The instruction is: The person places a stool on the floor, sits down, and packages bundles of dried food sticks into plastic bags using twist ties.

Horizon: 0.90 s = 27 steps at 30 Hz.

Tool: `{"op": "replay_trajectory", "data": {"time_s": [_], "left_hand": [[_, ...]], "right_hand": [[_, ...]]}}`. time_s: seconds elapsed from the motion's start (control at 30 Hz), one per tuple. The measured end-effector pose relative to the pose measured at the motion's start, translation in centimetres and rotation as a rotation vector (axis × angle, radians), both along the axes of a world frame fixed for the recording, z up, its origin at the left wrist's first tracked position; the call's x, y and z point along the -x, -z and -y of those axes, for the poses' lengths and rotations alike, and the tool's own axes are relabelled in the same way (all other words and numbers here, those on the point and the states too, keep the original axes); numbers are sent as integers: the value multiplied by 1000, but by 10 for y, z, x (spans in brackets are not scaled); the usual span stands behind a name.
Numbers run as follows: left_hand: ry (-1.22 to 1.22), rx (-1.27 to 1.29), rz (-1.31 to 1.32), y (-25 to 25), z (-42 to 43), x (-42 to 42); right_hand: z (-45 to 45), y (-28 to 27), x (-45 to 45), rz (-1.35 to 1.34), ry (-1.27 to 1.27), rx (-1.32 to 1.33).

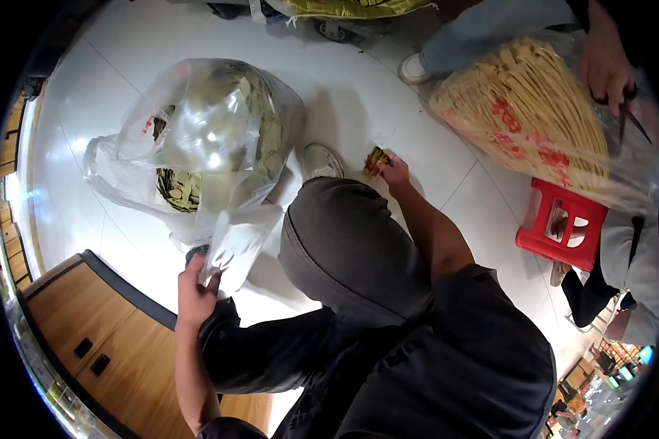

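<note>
My left hand (196, 293) is at the lower left, its fingers closed on the edge of a clear plastic bag (234, 234). Beyond it a large clear bag (212, 124) stands on the floor, filled with dried, pale green leaf-like pieces that show through the plastic and at a gap on its near left side. My right hand (394, 171) is held out over the floor beyond my knee, pinching a small dark brown and yellowish bundle (375, 161). What exactly the bundle is cannot be made out.
At the right, a person's hand (609, 73) holds dark scissors (630, 117) beside a big bag of yellowish sticks (527, 110) with red print. Below it is a red stool (564, 227). A wooden cabinet (102, 329) stands lower left; a wheeled cart (337, 25) is at the top.
</note>
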State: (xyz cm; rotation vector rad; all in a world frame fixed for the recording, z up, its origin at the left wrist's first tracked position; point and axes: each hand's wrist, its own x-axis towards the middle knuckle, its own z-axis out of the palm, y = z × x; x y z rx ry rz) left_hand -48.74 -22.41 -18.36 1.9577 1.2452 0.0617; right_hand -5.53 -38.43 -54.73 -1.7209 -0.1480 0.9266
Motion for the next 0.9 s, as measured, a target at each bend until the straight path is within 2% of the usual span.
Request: {"op": "replay_trajectory", "data": {"time_s": [0.03, 0.07, 0.13, 0.2, 0.23, 0.27, 0.3, 0.33, 0.37, 0.4, 0.43, 0.5, 0.53, 0.6, 0.67, 0.73, 0.8, 0.83, 0.9], "left_hand": [[-55, -40, 142, 0, 2, -1], [-57, -34, 139, -2, 3, -3], [-189, 8, 186, -20, 6, -17], [-229, -84, 248, -21, 6, -15], [-248, -131, 277, -26, 6, -20], [-245, -37, 273, -41, -1, -28], [-263, 34, 380, -55, -7, -46], [-391, 4, 503, -63, -6, -65], [-361, 1, 507, -64, -14, -63], [-328, -7, 514, -63, -21, -60], [-352, 4, 556, -62, -27, -62], [-405, 71, 637, -70, -35, -74], [-410, 82, 660, -72, -37, -77], [-393, 78, 739, -73, -39, -76], [-361, 92, 754, -78, -51, -76], [-326, 136, 778, -94, -52, -82], [-255, 134, 829, -95, -62, -82], [-269, 157, 835, -95, -66, -84], [-271, 182, 852, -91, -72, -106]], "right_hand": [[0, 10, -1, 18, 7, 39], [1, 18, -2, 41, 12, 74], [2, -1, -3, 39, -43, 120], [-2, -20, 0, 26, -69, 279], [0, -16, 1, -12, -48, 271], [4, -9, -1, -17, -63, 261], [10, 13, -8, 31, -153, 322], [9, 25, -12, 81, -246, 373], [9, 23, -15, 214, -353, 432], [4, 16, -12, 358, -450, 482], [-14, -12, -5, 376, -567, 588], [-47, -84, 0, 217, -699, 609], [-59, -116, 3, 36, -724, 524], [-76, -197, 29, -2, -641, 87], [-100, -271, 44, -173, -787, -319], [-121, -323, 61, -93, -912, -604], [-144, -351, 81, 41, -943, -801], [-150, -367, 94, 60, -940, -807], [-154, -390, 99, -30, -817, -910]]}}
